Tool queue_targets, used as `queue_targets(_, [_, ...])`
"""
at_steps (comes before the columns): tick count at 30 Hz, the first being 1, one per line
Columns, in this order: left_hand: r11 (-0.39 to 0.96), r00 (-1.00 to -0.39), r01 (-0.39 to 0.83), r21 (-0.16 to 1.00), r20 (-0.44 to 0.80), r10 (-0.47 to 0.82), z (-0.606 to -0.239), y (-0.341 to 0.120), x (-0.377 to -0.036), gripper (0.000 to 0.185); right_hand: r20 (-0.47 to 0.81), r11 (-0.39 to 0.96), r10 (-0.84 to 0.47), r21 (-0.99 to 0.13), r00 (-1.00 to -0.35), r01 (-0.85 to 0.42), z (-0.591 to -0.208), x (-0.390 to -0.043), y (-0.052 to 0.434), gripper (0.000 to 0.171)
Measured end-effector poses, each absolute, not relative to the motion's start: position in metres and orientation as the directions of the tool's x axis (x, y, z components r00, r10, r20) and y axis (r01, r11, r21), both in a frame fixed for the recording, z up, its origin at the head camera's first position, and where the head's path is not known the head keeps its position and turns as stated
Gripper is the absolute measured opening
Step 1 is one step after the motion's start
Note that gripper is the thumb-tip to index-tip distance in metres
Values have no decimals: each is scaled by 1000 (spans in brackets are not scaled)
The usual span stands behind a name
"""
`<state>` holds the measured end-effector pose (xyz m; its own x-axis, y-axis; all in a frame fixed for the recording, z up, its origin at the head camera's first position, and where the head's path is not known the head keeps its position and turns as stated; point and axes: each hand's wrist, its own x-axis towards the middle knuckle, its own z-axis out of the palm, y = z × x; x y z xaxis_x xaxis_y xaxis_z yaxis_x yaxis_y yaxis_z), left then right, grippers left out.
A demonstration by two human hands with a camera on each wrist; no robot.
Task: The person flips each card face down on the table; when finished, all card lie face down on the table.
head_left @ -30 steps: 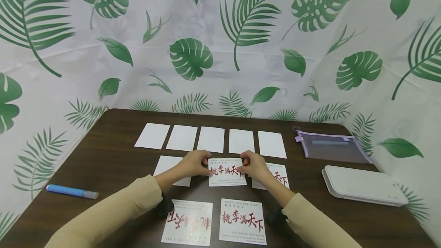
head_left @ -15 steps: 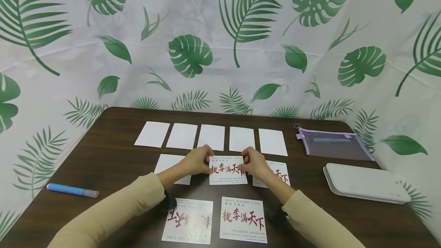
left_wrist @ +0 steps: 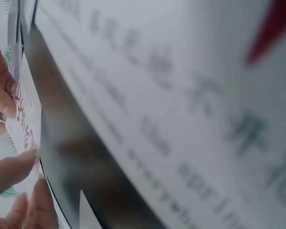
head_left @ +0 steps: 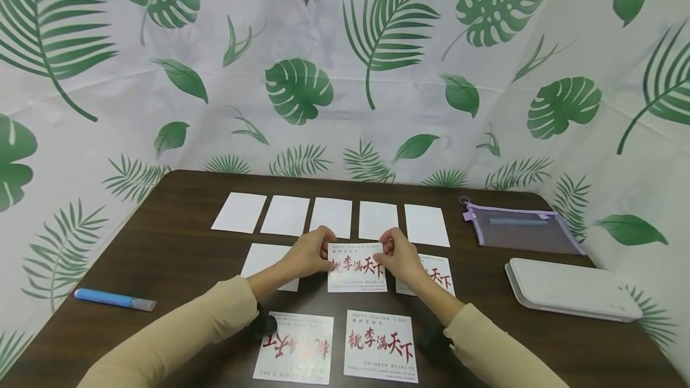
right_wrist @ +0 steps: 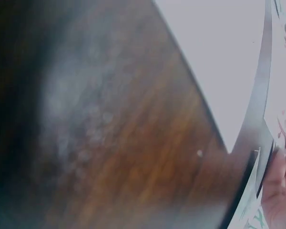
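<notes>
Both hands hold one white card with red Chinese characters and the printed line "HAPPY TEACHER'S DAY" (head_left: 356, 280), its text upright in the head view. My left hand (head_left: 308, 253) pinches the card's left edge between thumb and fingers. At the opposite edge, my right hand (head_left: 401, 259) pinches it the same way. The left wrist view shows the left thumb and fingers (left_wrist: 24, 191) at the card's end. Two matching cards lie nearer the body: one upside down (head_left: 293, 352), one upright (head_left: 380, 349). Another printed card (head_left: 442, 268) is partly hidden behind the right forearm.
A row of several blank white cards (head_left: 330, 218) lies at the back. One more blank card (head_left: 261, 259) is partly covered by the left arm. A blue marker (head_left: 108, 298) lies at left. On the right are a purple mesh zip pouch (head_left: 523, 229) and a white case (head_left: 574, 289).
The held card's top edge has risen slightly, with both hands shifting a little upward. Their pinch on the card is kept, and the other cards lie as before.
</notes>
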<state>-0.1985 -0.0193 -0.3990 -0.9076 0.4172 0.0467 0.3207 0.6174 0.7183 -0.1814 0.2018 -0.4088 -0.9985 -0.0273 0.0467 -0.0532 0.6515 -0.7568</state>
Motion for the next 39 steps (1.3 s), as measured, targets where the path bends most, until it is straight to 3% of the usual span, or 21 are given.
queue_targets(3, [527, -923, 251, 812, 37, 382, -397, -20, -199, 39, 18, 576, 11, -818, -1000, -8, -409, -182, 203, 29])
queue_targets(7, [343, -939, 53, 938, -71, 336, -393, -22, -202, 28, -1, 493, 44, -870, -999, 23, -408, -182, 203, 27])
queue_targets(9, [262, -937, -43, 964, -130, 323, -391, -23, -204, 26, 37, 490, 71, -872, -997, 2, -405, -181, 201, 28])
queue_targets(13, [189, -935, -119, 975, -174, 308, -386, -25, -208, 24, 209, 535, 89, -835, -974, -131, -396, -175, 189, 26])
queue_targets(18, [129, -949, -107, 986, -139, 281, -378, -21, -208, 22, 396, 559, -82, -742, -915, -371, -390, -163, 165, 22])
queue_targets(21, [95, -960, -84, 992, -106, 259, -372, -17, -205, 20, 463, 572, -172, -672, -870, -470, -390, -158, 153, 29])
queue_targets(25, [46, -973, -43, 998, -52, 225, -365, -12, -200, 17, 530, 624, -225, -566, -817, -539, -389, -154, 145, 40])
queue_targets(31, [-28, -968, 61, 998, 66, 242, -354, -10, -193, 19, 614, 664, -250, -454, -749, -594, -377, -151, 147, 37])
queue_targets(35, [48, -963, 158, 986, 143, 227, -356, -11, -192, 28, 657, 613, -202, -493, -726, -617, -371, -152, 152, 37])
queue_targets(39, [201, -984, 146, 969, 122, 126, -369, -16, -193, 41, 598, 528, -96, -647, -796, -550, -370, -154, 158, 36])
